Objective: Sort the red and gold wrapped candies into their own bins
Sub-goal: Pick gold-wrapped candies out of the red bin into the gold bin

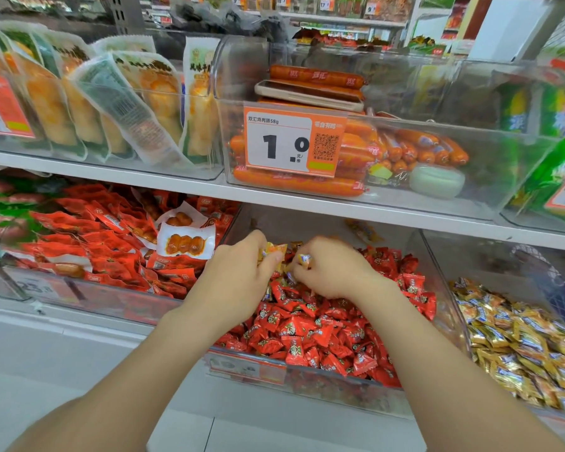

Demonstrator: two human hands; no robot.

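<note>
- Shop aisle, two white shelf (177,185) tiers w/ clear plastic bins; view blurs toward the edges.
- Upper tier: bin of orange sausages (415,148) w/ an orange-and-white price tag (291,141) on its front; a phone (307,93) lies flat on top of the sausages.
- Lower tier, left: bin of red snack packs (105,249).
- Lower tier, mid bin (307,223): heaped w/ red candies (323,327), a few gold ones mixed in near the back, by the hands.
- Right bin (470,256), just beside it: gold pile (519,340), apart from the reds behind the clear divider.
- Left hand (238,282): over the back-left of the mid bin, fingers curled round loose gold candies (273,251), thumb on top; exact count can't be told.
- Right hand (333,269): near the left one, over the red heap, fingertips together, pinching a gold candy (304,258) w/ a blue mark.
- Both forearms bare, reaching in from the bottom of the view.
</note>
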